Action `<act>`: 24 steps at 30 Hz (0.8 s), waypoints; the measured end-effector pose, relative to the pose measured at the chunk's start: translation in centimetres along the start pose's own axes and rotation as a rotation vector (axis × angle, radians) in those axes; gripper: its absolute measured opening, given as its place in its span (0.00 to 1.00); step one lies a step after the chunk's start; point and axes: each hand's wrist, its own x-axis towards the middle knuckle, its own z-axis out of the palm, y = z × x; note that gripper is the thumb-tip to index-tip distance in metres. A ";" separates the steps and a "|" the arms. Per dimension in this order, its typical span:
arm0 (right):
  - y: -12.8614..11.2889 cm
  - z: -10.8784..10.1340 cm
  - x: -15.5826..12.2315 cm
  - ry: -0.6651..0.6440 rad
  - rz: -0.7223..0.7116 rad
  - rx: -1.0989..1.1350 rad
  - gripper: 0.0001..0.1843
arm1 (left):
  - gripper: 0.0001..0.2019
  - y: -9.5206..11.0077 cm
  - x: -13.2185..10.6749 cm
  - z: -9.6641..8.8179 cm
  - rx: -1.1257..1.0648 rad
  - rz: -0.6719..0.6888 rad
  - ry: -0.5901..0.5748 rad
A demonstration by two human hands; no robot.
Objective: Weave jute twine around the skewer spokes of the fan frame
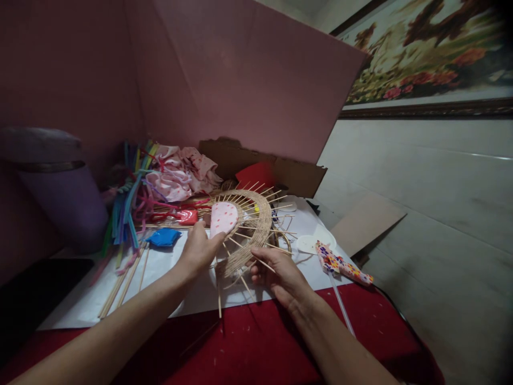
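A half-round woven fan (262,227) of twine on thin wooden sticks is held up above the white paper. Its stick ends radiate past the twine band. At its centre is a half-circle of pink cloth with red dots (223,218). My left hand (200,246) is closed on the fan's straight side, beside the dotted cloth, with the thumb in front. My right hand (276,270) grips the lower edge of the twine band, thumb on top and fingers curled beneath. Part of the fingers of both hands is hidden behind the fan.
Coloured pipe cleaners (124,208), crumpled dotted cloth (180,171) and a blue packet (163,237) lie at the left, near a purple tumbler (66,198). A glue gun (340,264) with a flowered cover lies right. White paper (184,302) covers part of the red tablecloth (256,331).
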 end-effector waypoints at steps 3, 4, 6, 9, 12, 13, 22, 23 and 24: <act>-0.2 0.0 -0.1 -0.017 0.014 0.044 0.06 | 0.10 -0.1 0.1 0.1 -0.153 -0.163 -0.109; -0.3 0.0 -0.1 -0.026 0.019 0.050 0.06 | 0.09 -0.1 0.1 0.1 -0.235 -0.225 -0.164; -0.4 0.1 -0.3 -0.050 0.023 0.045 0.06 | 0.08 0.0 0.1 0.0 -0.356 -0.319 -0.219; -0.5 0.3 -0.5 -0.075 0.015 0.012 0.08 | 0.06 0.4 0.4 -0.3 -0.439 -0.366 -0.215; -0.5 0.3 -0.7 -0.097 0.008 -0.005 0.09 | 0.05 0.6 0.6 -0.5 -0.487 -0.386 -0.221; -0.5 0.3 -0.7 -0.110 0.005 -0.003 0.10 | 0.05 0.6 0.6 -0.5 -0.487 -0.394 -0.240; -0.3 0.4 -1.0 -0.117 0.001 -0.027 0.10 | 0.04 0.8 0.0 -0.1 -0.485 -0.389 -0.200; -0.3 0.5 -1.0 -0.110 0.004 -0.028 0.10 | 0.04 0.8 -0.1 -0.1 -0.486 -0.374 -0.198; -0.3 0.5 -1.1 -0.103 0.006 -0.029 0.10 | 0.04 0.8 -0.1 -0.1 -0.486 -0.365 -0.194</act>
